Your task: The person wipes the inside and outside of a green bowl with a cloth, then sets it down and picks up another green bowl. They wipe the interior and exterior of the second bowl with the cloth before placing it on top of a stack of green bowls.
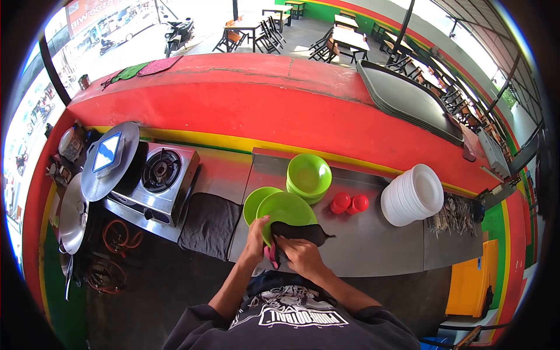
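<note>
My left hand grips the near left rim of a green bowl, which is tilted above the metal counter. A dark cloth with a pink part lies over the bowl's near edge, and my right hand holds it there with bent fingers. Just behind the held bowl, to the left, is another green bowl. A stack of green bowls stands farther back, with two red cups to its right.
White plates are stacked at the right, beside a pile of cutlery. A gas stove and a folded dark cloth are at the left. Behind the counter rises a red ledge carrying trays.
</note>
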Motion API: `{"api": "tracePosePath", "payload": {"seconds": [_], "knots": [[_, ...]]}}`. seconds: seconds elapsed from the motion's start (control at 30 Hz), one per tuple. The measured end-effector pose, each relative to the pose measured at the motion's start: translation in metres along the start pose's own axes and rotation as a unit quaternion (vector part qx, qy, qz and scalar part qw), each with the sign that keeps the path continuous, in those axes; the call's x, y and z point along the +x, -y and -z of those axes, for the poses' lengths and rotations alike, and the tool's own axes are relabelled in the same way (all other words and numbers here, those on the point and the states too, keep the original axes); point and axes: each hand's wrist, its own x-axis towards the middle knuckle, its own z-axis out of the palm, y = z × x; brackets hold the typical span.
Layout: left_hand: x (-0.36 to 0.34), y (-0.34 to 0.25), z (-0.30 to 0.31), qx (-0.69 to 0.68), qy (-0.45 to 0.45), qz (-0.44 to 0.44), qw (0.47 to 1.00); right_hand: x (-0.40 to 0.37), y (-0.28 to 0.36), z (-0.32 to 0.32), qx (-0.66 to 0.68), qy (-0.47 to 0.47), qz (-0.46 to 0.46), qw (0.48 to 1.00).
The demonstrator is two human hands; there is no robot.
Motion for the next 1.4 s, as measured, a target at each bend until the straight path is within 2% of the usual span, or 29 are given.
{"api": "tracePosePath", "payload": {"seconds": [0.1,0.23,0.4,0.5,0.53,0.67,0.73,0.8,0.9,0.97,1.03,1.13,1.23,1.27,1.37,1.4], "knots": [[0.001,-0.013,0.013,0.008,0.019,0.009,1.000,-0.008,-0.020,0.012,-0.023,0.027,0.073,0.997],[0.007,-0.015,0.030,0.035,0.004,0.009,0.999,-0.011,-0.030,0.020,-0.029,0.043,0.096,0.994],[0.005,-0.022,0.015,0.102,0.002,-0.053,0.993,-0.003,-0.017,0.013,-0.054,0.026,0.078,0.995],[0.015,-0.011,0.007,0.081,-0.027,-0.045,0.995,0.007,-0.002,0.001,-0.055,0.010,0.055,0.997],[0.011,-0.016,-0.001,0.085,-0.015,-0.017,0.996,0.010,0.002,-0.003,-0.055,0.002,0.045,0.997],[0.001,-0.026,-0.014,0.102,-0.021,-0.008,0.994,0.015,0.013,-0.003,-0.044,0.002,0.012,0.999],[0.001,-0.026,0.000,0.172,0.063,-0.105,0.978,0.014,0.016,0.000,-0.046,0.005,0.021,0.999],[0.026,-0.007,0.048,0.154,0.117,-0.149,0.970,0.011,0.011,0.007,-0.057,0.031,0.048,0.997],[0.029,-0.018,0.076,0.305,0.159,-0.270,0.899,0.007,-0.008,0.019,-0.095,0.056,0.087,0.990],[0.011,-0.041,0.052,0.208,0.166,-0.144,0.953,0.006,-0.017,0.017,-0.120,0.063,0.101,0.986],[0.008,-0.042,0.042,0.186,0.071,-0.081,0.977,0.005,-0.020,0.012,-0.137,0.063,0.104,0.983],[0.002,-0.055,0.020,0.012,0.133,0.009,0.991,0.012,-0.017,0.013,-0.124,0.044,0.066,0.989],[0.000,-0.031,-0.001,-0.017,0.114,-0.027,0.993,0.022,-0.003,0.009,-0.087,0.018,0.006,0.996],[-0.003,-0.022,-0.006,0.036,0.066,-0.062,0.995,0.023,0.002,0.003,-0.074,0.004,-0.005,0.997],[-0.003,-0.008,-0.007,-0.074,0.059,0.001,0.996,0.025,0.013,-0.010,-0.045,-0.020,-0.028,0.998],[-0.013,-0.015,-0.018,-0.081,-0.018,-0.006,0.997,0.024,0.015,-0.010,-0.037,-0.015,-0.027,0.999]]}}
